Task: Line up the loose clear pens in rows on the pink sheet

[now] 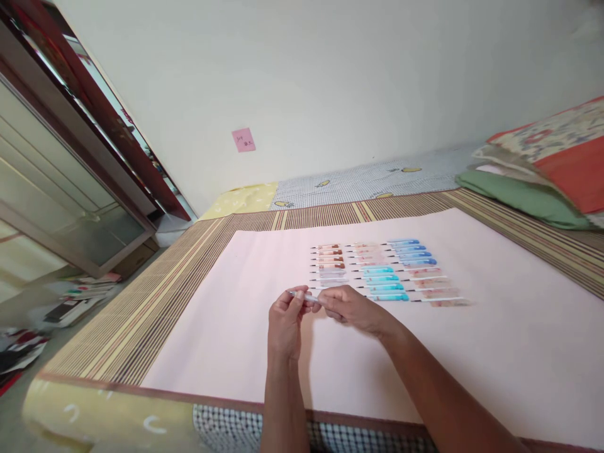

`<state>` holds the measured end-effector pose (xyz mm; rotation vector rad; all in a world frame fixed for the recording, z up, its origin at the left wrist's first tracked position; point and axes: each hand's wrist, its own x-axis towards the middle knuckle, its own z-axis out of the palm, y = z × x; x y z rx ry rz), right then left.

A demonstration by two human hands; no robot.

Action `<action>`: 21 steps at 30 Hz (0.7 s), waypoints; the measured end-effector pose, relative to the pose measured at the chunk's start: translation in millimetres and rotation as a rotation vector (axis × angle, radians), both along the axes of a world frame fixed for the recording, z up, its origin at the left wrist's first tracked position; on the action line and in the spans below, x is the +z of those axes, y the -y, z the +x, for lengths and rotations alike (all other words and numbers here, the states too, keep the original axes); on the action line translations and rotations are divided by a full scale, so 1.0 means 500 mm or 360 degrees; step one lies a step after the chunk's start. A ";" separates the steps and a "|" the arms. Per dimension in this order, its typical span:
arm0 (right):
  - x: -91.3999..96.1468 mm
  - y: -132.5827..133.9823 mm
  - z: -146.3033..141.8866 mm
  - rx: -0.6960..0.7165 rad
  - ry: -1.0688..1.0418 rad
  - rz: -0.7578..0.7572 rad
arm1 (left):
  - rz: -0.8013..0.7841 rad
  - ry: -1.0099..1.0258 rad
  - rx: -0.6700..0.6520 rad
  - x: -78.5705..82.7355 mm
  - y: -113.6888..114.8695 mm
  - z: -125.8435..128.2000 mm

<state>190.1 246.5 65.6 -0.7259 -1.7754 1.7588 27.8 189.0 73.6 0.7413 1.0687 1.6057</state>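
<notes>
My left hand (285, 308) and my right hand (346, 305) meet above a pale pink sheet (226, 333). Between them is a slim white pen (306, 297), its dark tip pointing left. The left thumb and fingers pinch it near the tip, and the right fingers close around its other end, which they hide. Just beyond my hands, several pens lie in three columns, tips to the left. Brown pens (333, 258) and greyish ones form the left column. Pinkish and cyan pens (384, 287) fill the middle, blue pens (418, 253) and pinkish ones the right.
The sheet lies on a striped mat (127, 296) over a bed. Folded bedding, with a green piece (523, 200), is piled at the right. A pink note (243, 139) sticks to the wall behind. A glass-panelled door (61, 182) stands at the left.
</notes>
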 end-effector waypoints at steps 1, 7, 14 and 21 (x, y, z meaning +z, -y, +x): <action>0.001 0.000 0.002 -0.0017 0.0017 0.0029 | -0.0017 -0.0016 0.0036 -0.001 0.000 0.000; 0.020 0.003 0.006 -0.0117 0.0149 0.0223 | -0.0120 -0.0064 0.0179 -0.014 -0.010 0.012; 0.029 0.016 -0.018 -0.0235 0.0203 0.0593 | -0.0197 -0.0148 0.0455 -0.021 -0.018 0.020; 0.012 0.002 -0.005 -0.0321 0.0204 0.0457 | 0.0055 0.0151 0.0122 -0.002 -0.011 0.005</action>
